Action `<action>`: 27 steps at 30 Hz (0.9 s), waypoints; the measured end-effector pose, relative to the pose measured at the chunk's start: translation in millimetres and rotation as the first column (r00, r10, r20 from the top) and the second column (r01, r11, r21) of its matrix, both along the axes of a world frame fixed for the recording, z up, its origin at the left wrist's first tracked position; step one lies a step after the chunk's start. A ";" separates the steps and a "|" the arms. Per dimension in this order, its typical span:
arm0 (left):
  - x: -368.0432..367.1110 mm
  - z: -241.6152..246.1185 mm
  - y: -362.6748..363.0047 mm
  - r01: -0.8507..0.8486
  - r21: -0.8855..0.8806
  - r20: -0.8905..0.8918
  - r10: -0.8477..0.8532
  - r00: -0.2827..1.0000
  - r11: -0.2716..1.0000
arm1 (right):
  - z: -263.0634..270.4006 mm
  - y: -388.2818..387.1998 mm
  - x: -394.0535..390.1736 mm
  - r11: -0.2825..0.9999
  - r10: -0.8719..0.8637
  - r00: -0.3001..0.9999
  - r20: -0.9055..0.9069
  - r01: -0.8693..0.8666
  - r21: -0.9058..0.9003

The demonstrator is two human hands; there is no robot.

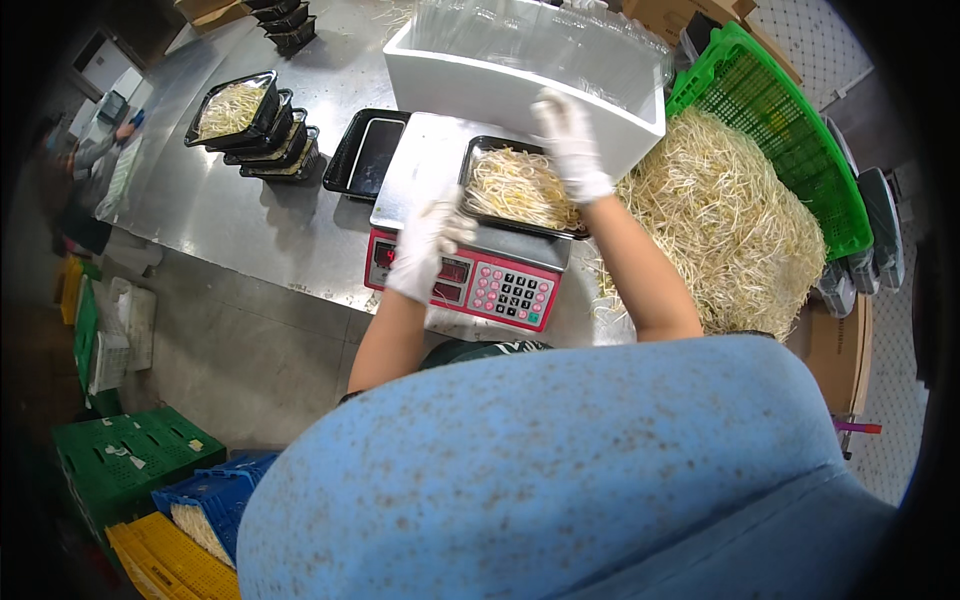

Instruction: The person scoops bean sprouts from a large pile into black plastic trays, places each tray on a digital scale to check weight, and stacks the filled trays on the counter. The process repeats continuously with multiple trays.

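Note:
A black plastic tray (pixel 474 159) filled with bean sprouts (pixel 517 187) rests on the steel pan (pixel 427 142) of a red-bodied digital scale (pixel 517 292). My left hand (pixel 431 240), in a white glove, is at the tray's near left corner, over the scale's display; whether it grips the rim is unclear. My right hand (pixel 566 142), gloved too and blurred, is over the tray's far right side, its fingers up before the white foam box (pixel 517 90). I cannot make out anything held in it. Left of the pan lies a black tray (pixel 349 157) without sprouts.
Clear plastic lids (pixel 525 37) fill the foam box. Loose sprouts (pixel 720 217) heap at right, against a green basket (pixel 780 135). Stacked filled trays (pixel 262 127) stand on the steel table (pixel 187 195). Crates (pixel 135 457) sit at lower left; a person (pixel 82 165) is far left.

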State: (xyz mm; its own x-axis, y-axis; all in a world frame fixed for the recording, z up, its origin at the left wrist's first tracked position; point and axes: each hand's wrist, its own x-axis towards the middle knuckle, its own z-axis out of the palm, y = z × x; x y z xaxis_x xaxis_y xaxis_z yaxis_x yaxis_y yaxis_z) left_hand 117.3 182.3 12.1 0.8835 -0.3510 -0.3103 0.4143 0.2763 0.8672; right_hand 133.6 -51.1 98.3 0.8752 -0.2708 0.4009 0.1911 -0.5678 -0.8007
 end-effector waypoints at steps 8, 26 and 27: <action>-79.1 19.0 26.7 0.221 0.053 0.150 -0.226 0.962 0.974 | -56.7 -115.6 -234.5 0.795 -0.500 0.864 0.062 0.430 0.428; 162.4 134.6 160.8 -0.777 -0.057 0.609 0.638 0.470 0.626 | -125.3 -162.4 -332.7 0.849 -0.503 0.863 0.038 0.486 0.205; 195.3 142.5 187.1 -0.755 -0.084 0.512 0.678 0.527 0.650 | -118.9 -169.4 -335.9 0.844 -0.536 0.839 0.096 0.530 0.078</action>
